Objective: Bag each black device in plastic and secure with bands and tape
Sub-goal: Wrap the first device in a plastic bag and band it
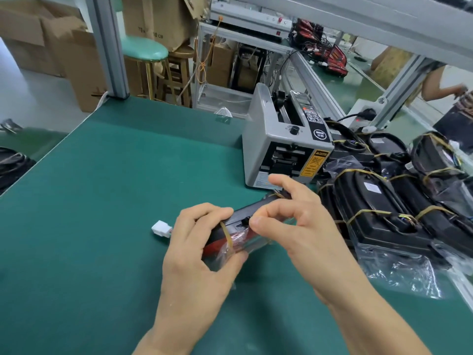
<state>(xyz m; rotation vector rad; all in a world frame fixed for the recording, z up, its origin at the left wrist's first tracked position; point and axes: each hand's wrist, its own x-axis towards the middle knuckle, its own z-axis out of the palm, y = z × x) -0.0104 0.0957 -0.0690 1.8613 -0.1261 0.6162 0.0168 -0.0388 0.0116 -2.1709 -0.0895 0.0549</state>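
A black device with a red lens, partly wrapped in clear plastic, is held over the green table. My left hand grips its near end, where a yellow rubber band crosses the body. My right hand pinches the device's top edge with thumb and forefinger, its other fingers reaching toward a second band at the far end. A white connector on a short wire sticks out to the left of the device.
A grey tape dispenser machine stands just behind my hands. A pile of bagged, banded black devices fills the right side. Stools, cardboard boxes and a metal frame stand at the back. A person's arm shows at far right.
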